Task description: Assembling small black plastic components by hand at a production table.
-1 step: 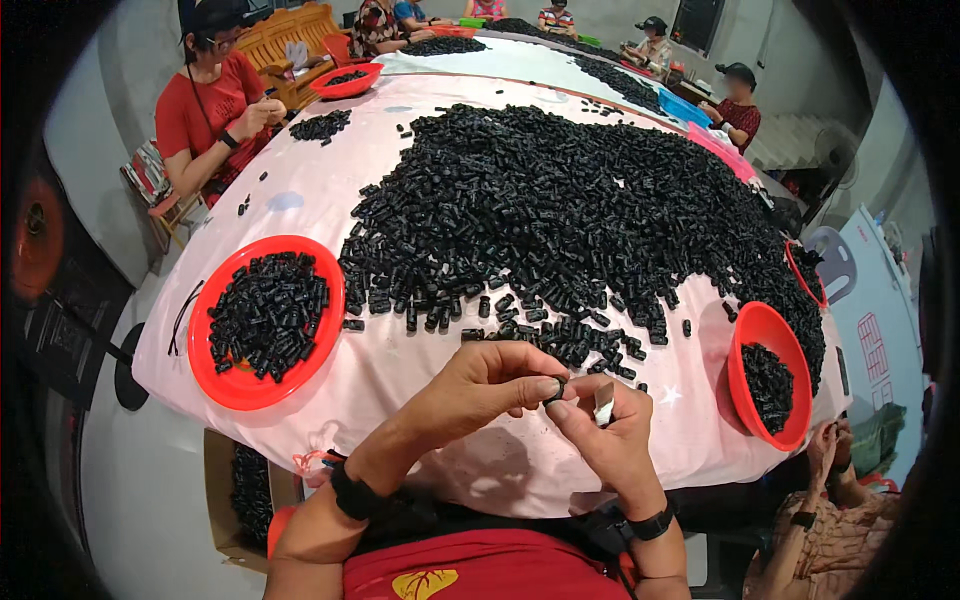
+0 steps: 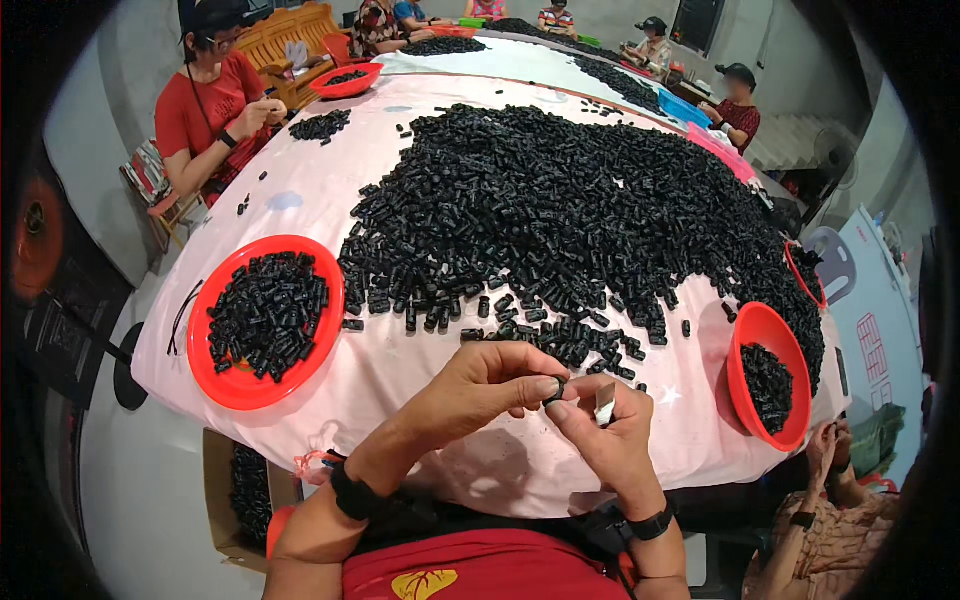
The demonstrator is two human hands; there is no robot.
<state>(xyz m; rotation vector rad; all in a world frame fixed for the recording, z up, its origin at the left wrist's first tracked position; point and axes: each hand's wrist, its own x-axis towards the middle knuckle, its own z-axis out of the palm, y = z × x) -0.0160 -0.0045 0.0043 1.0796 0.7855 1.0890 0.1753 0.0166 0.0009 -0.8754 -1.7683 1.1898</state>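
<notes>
Close together over the near edge of the table, both my hands are closed. Between thumb and fingers, my left hand (image 2: 490,385) pinches a small black cylindrical part (image 2: 556,391), mostly hidden by the fingertips. Against that part rests the thumb of my right hand (image 2: 615,440). The right fingers also grip a small flat blade (image 2: 605,398) that looks wrapped in white at its lower end. Just beyond my hands lie loose black parts at the near fringe of a large pile (image 2: 560,200).
A red bowl (image 2: 338,300) of black parts stands at left, another red bowl (image 2: 803,400) at right. Pink cloth (image 2: 400,340) covers the table. Below its left edge is a cardboard box (image 2: 222,500) of parts. A co-worker's hands (image 2: 828,450) are at lower right; other people sit around the table.
</notes>
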